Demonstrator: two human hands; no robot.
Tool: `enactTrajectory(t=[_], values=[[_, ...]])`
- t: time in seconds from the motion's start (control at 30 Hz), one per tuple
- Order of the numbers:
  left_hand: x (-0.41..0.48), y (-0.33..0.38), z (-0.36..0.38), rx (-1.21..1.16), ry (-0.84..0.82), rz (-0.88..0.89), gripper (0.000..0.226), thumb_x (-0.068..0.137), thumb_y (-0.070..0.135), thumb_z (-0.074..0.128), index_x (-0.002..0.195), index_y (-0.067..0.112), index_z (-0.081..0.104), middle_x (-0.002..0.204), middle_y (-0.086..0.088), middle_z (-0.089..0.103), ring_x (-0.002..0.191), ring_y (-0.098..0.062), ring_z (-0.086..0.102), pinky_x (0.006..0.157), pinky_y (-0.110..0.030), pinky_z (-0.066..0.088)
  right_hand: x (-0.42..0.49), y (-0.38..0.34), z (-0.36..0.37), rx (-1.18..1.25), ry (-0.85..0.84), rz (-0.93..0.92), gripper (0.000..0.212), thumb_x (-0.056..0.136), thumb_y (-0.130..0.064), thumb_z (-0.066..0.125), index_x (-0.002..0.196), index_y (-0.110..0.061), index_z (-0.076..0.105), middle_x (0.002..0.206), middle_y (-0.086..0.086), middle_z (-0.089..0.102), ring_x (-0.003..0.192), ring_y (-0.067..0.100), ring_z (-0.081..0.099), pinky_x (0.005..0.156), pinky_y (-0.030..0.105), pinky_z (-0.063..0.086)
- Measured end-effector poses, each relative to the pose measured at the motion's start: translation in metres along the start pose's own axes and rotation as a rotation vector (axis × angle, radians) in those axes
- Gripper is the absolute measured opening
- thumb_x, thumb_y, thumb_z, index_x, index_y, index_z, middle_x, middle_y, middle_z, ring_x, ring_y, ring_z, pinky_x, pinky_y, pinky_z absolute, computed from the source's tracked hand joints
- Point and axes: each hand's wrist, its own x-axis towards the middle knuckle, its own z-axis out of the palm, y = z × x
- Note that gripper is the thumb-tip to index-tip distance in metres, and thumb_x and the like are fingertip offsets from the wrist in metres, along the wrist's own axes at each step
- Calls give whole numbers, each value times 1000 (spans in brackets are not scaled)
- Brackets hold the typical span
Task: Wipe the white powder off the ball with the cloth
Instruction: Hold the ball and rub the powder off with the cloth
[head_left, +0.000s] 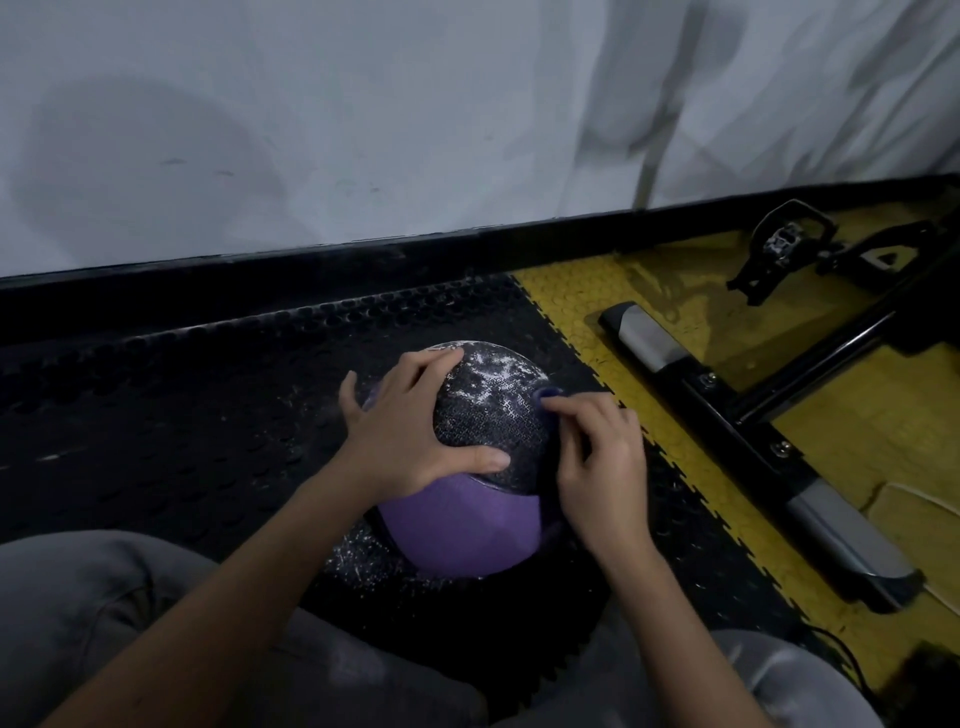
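The left hand (400, 436) lies spread wide and flat on the one ball (488, 415), which sits on the black mat (182, 395). The ball is round. Its black top, dusty with white powder (498, 371), faces up, and its purple side faces the person. The right hand (602, 467) has curled fingers that pinch one purple cloth (549, 393) at the ball's right side. Most of the cloth is hidden.
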Motion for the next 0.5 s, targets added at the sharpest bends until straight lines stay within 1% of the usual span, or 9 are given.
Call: enactTrajectory(t=[0.1,0.17,0.23,0.3,0.33,0.37,0.43,0.47,0.5], values=[[0,-2,0,12,21,-5,120,32,88,37,142,43,17,138,25,16,134,0,17,108,-50,-15,-17,-18,1,-57,-14,-190,22,83,-6,56,98,-13,70,96,1,63,82,21,46,78,21,37],[-1,-3,-2,10,13,-11,120,32,87,38,142,43,17,138,25,16,134,-2,18,108,-50,-15,-13,-13,0,-26,-36,-209,23,83,-3,56,98,-13,70,96,2,62,84,20,46,81,18,35],[-2,-4,-3,2,5,-13,119,33,87,38,142,43,16,139,24,16,135,-4,18,107,-50,-16,-2,3,1,51,-25,-44,24,85,-2,53,94,-16,70,92,-2,61,84,21,51,83,12,32],[-2,-4,-2,-10,8,-10,119,33,88,39,142,43,17,139,23,16,136,-6,18,107,-50,-18,10,18,1,165,-27,155,30,88,1,53,90,-26,66,88,-11,59,87,23,57,84,20,38],[-1,-3,-1,-17,14,-11,119,33,88,41,141,43,17,139,23,17,136,-6,17,107,-50,-18,12,21,2,191,-30,198,32,88,2,54,89,-29,64,88,-14,58,87,23,58,83,24,40],[-1,-2,0,-20,22,-11,119,33,87,43,141,43,18,139,23,17,136,-5,16,107,-50,-18,11,19,2,177,-26,189,32,88,2,54,90,-28,64,87,-14,58,86,23,58,83,22,39],[-1,-1,3,-13,37,-16,120,33,87,45,141,42,19,140,24,17,134,-1,15,107,-51,-17,3,6,1,99,3,97,25,87,-3,54,92,-22,68,89,-8,59,83,22,54,81,10,31],[-1,-1,4,-5,48,-17,120,32,88,44,141,42,19,139,24,18,134,0,16,108,-51,-15,-2,-3,1,61,11,26,22,86,-5,53,93,-19,69,90,-4,60,82,21,51,80,9,29],[-1,-1,5,3,57,-18,120,31,88,41,141,43,19,139,24,18,133,2,16,109,-52,-14,-8,-12,1,25,5,-56,20,86,-8,53,94,-16,70,92,-2,61,82,20,47,80,12,31]])
